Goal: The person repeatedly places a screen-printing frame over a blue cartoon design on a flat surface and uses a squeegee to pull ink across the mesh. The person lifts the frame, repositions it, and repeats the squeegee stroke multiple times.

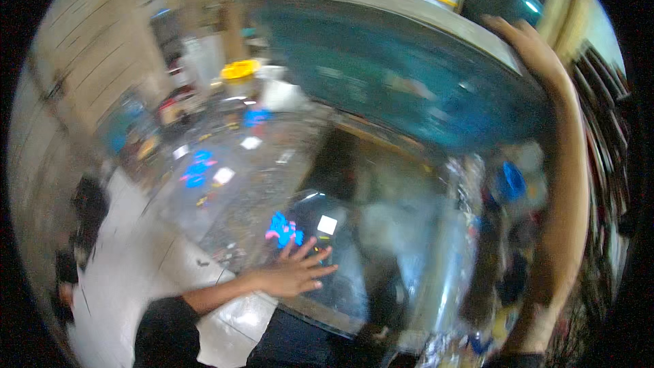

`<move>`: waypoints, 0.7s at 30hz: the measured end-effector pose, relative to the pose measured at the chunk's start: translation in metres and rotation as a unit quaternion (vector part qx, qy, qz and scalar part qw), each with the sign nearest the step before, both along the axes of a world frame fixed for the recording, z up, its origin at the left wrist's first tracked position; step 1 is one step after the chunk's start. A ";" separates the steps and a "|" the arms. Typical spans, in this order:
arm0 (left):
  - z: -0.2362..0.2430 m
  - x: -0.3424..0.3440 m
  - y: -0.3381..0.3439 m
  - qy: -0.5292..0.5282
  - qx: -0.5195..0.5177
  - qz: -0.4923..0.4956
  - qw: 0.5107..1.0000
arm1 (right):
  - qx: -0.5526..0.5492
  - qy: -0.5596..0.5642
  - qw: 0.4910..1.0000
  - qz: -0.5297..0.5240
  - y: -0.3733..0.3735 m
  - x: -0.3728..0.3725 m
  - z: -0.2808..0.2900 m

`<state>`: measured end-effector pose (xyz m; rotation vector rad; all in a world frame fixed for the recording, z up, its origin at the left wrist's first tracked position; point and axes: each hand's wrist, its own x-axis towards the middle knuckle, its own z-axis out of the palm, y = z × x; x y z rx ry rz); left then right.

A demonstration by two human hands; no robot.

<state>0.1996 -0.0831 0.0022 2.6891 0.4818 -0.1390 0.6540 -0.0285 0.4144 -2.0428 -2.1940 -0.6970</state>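
Note:
My left hand (296, 272) lies with its fingers spread at the near edge of a clear, glossy sheet (340, 286). Just beyond the fingertips, the sheet bears a blue and pink figure (284, 230) and a white square (328, 224). My right hand (514, 37) grips the upper right corner of a large framed screen with teal mesh (409, 75), its fingers over the pale rim. The screen is tilted up, its lower edge at the far side of a dark glassy surface (402, 211). Motion blurs much of the scene.
To the left, a worktop (266, 170) holds another sheet with blue figures (197, 169) and white squares. A yellow-topped tub (240, 71) and blurred containers stand behind it. Crumpled clear plastic (466, 177) and a blue round object (509, 181) lie at the right.

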 end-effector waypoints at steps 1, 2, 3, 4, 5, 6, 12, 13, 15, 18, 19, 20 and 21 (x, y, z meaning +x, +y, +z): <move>-0.018 0.025 -0.025 0.011 0.024 -0.027 0.999 | -0.017 -0.010 1.000 -0.015 -0.006 -0.009 0.001; -0.031 0.052 -0.045 0.021 0.051 -0.026 0.998 | -0.038 0.057 0.997 -0.046 -0.017 -0.017 0.006; -0.041 0.082 -0.063 -0.011 0.095 -0.028 0.995 | -0.016 0.110 0.992 -0.058 -0.020 -0.026 0.005; -0.046 0.107 -0.075 -0.039 0.100 -0.022 0.994 | 0.009 0.163 0.984 -0.066 -0.024 -0.038 0.002; -0.047 0.133 -0.085 -0.112 0.140 -0.002 0.984 | 0.065 0.185 0.973 -0.121 -0.028 -0.044 0.001; -0.044 0.165 -0.107 0.043 0.133 -0.055 0.989 | 0.047 0.132 0.985 -0.096 -0.029 -0.053 0.000; 0.007 0.213 -0.157 -0.321 0.028 -0.171 0.931 | 0.065 0.205 0.974 -0.067 -0.036 -0.055 -0.004; 0.010 0.192 -0.146 -0.274 0.100 -0.160 0.943 | 0.054 0.190 0.979 -0.049 -0.035 -0.052 -0.004; 0.014 0.153 -0.109 -0.143 0.071 -0.079 0.984 | 0.035 0.164 0.985 -0.029 -0.032 -0.046 -0.004; 0.010 0.076 -0.058 -0.189 0.119 0.134 0.966 | 0.058 0.201 0.977 -0.051 -0.027 -0.041 -0.002; 0.005 0.063 -0.047 -0.117 0.127 0.097 0.980 | 0.067 0.226 0.971 -0.050 -0.026 -0.041 -0.001; 0.001 0.049 -0.039 -0.072 0.129 0.077 0.986 | 0.048 0.231 0.970 -0.056 -0.025 -0.042 0.001; -0.002 0.042 -0.032 -0.033 0.116 0.047 0.992 | 0.029 0.237 0.969 -0.062 -0.025 -0.043 0.002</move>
